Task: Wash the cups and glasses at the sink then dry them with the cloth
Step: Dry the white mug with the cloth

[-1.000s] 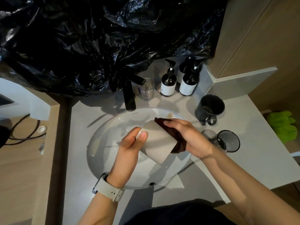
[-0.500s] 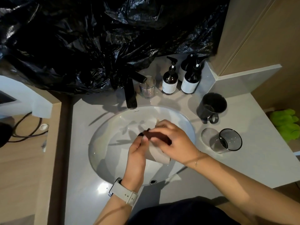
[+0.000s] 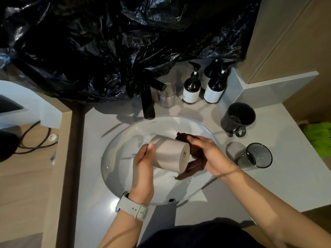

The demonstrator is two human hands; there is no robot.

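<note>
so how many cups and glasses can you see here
4: a beige cup held over the sink, a clear glass beside the tap, a dark mug and a smoked glass lying on the counter's right. None visibly hidden.

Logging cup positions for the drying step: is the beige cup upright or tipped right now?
Tipped on its side. The beige cup lies across the left hand over the sink, its base facing the brown cloth.

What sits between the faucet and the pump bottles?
In the head view, a clear glass stands on the counter between the faucet and the pump bottles.
</note>
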